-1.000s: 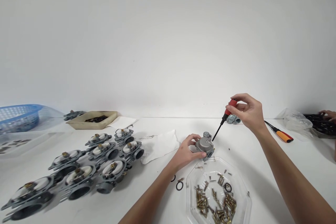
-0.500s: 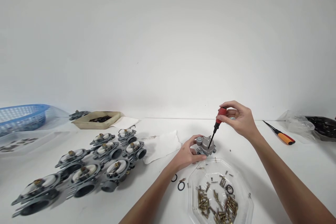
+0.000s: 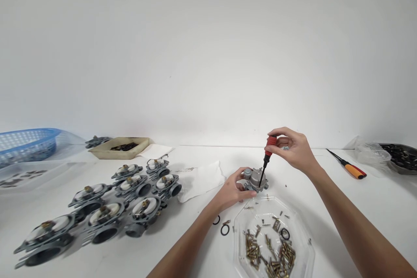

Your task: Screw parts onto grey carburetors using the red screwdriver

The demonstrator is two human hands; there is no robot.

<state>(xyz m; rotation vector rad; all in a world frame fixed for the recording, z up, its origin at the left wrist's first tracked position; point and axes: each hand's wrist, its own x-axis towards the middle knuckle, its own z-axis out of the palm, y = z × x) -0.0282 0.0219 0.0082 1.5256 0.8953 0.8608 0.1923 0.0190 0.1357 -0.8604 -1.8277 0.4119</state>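
Note:
My left hand (image 3: 230,191) grips a small grey metal carburetor (image 3: 257,177) by its left side, thumb along the near edge. In my right hand (image 3: 293,147) is a red-and-black screwdriver (image 3: 270,143), pinched by its handle and nearly upright. Its black shaft points down onto the carburetor; whether the tip sits in a screw is too small to tell. Just in front lies a clear octagonal tray (image 3: 306,230) with brass screws (image 3: 286,255) and other small metal parts in it. Two black rubber rings (image 3: 225,230) lie left of the tray.
Several open carburetors (image 3: 146,208) with white floats stand at left. Behind them are a beige tray (image 3: 94,153) of dark parts, a blue basket (image 3: 48,132) and a white cloth (image 3: 205,180). An orange-handled screwdriver (image 3: 353,171) and a plastic bag (image 3: 371,154) lie at right.
My right hand has shifted slightly left and down, and the screwdriver stands more upright. My left hand keeps its grip on the carburetor.

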